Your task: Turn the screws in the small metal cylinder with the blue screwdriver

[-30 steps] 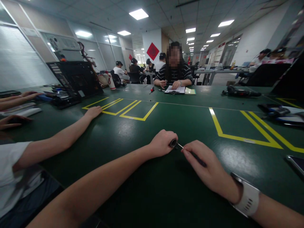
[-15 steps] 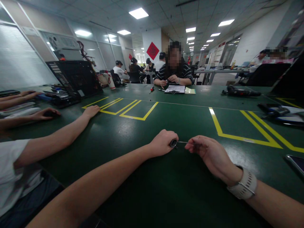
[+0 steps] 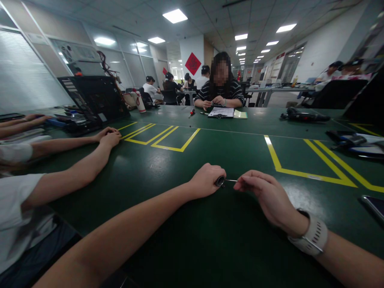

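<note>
My left hand (image 3: pixel 206 181) is closed around a small dark cylindrical part with a ring-shaped end (image 3: pixel 220 181), which faces right. A thin, straight metal rod (image 3: pixel 231 181) runs from beside that ring to the fingertips of my right hand (image 3: pixel 262 190), which pinch it. Whether the rod's left end touches the ring, I cannot tell, and the rest of it is hidden by my fingers. Just under the ring shows a tiny dark piece (image 3: pixel 223 186). Both hands are low over the green table (image 3: pixel 180 224), and a pale watch strap (image 3: pixel 310 234) circles my right wrist.
Yellow tape (image 3: pixel 168 148) marks outlines on the table. Across from me a person sits behind a clipboard (image 3: pixel 221 113) and a red screwdriver (image 3: pixel 191 113). Co-workers' arms (image 3: pixel 90 164) reach in from the left. A phone (image 3: pixel 375 208) and a dark power tool (image 3: pixel 304 116) lie to the right.
My right fingers have shifted slightly on the rod; my left hand has barely moved. At the left, a co-worker's hand has left a dark object and come beside another person's hand.
</note>
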Demonstrator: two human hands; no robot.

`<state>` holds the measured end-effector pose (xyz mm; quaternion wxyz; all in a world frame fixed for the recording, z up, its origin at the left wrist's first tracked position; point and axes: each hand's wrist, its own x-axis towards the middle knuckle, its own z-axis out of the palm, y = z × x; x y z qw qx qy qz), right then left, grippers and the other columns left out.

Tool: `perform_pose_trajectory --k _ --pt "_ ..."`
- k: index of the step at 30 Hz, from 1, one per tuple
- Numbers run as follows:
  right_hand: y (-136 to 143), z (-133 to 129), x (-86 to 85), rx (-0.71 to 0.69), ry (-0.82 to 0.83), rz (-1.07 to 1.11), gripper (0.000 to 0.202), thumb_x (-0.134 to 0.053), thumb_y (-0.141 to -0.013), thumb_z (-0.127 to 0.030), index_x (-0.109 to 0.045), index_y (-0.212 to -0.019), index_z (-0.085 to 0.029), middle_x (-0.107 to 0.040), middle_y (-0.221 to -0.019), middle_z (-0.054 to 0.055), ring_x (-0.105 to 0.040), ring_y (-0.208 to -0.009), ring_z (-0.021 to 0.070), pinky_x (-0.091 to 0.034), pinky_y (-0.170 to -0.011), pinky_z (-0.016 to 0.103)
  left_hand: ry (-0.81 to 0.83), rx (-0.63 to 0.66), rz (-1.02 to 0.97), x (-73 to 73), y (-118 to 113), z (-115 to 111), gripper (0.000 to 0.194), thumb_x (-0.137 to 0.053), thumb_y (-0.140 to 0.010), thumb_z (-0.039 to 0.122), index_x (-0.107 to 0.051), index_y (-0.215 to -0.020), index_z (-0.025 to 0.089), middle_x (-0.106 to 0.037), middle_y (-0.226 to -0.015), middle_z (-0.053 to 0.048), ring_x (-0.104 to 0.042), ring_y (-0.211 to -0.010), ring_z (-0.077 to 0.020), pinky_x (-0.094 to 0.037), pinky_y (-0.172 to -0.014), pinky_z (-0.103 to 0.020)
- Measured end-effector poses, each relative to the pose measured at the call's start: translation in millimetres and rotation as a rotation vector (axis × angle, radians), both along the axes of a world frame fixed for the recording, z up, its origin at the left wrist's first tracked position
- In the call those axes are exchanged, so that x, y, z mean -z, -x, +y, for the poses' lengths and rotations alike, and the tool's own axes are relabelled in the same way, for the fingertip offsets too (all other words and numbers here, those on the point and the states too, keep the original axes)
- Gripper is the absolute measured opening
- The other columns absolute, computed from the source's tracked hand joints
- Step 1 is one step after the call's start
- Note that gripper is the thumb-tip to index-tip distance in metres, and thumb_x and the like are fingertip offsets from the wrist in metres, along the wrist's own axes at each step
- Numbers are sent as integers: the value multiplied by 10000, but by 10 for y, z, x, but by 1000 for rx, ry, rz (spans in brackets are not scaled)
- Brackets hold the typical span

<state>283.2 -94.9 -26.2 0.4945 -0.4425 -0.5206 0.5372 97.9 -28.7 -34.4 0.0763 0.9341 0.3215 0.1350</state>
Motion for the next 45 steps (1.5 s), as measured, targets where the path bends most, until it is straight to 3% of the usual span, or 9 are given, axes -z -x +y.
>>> perform_pose_trajectory --k 4,10,29,36,45 --pt "-14 52 51 0 111 167 155 -592 -750 -287 -658 -687 -162 -675 -699 56 -584 -670 168 -436 -674 326 1 2 -26 24 8 17 55 -523 -763 143 -523 -814 164 -583 -807 -13 -542 -794 -159 -355 -714 -278" --pt "12 14 28 24 36 110 150 -600 -742 -281 -655 -664 -165 -671 -691 58 -585 -693 179 -432 -686 332 20 -13 -44 29 3 19 37 -523 -768 151 -526 -802 163 -586 -793 -10 -547 -781 -159 -360 -712 -280" --pt "-64 84 88 -28 204 306 160 -588 -753 -264 -653 -652 -159 -667 -656 45 -562 -642 148 -415 -659 292 -50 -1 -25 19 -17 5 54 -519 -761 140 -525 -810 160 -577 -784 -15 -531 -754 -155 -333 -673 -277" --pt "-70 83 94 -5 186 288 163 -582 -728 -259 -636 -609 -163 -637 -599 32 -533 -591 146 -399 -617 292 -59 -19 -31 29 -18 9 49 -518 -767 141 -519 -811 163 -580 -789 -11 -529 -757 -150 -335 -681 -273" --pt "-44 59 100 129 92 166 171 -563 -709 -255 -601 -559 -182 -589 -538 2 -506 -576 139 -369 -605 291 7 -78 -38 -13 -18 -9 50 -549 -765 156 -534 -813 163 -594 -811 -8 -546 -767 -150 -384 -734 -289"
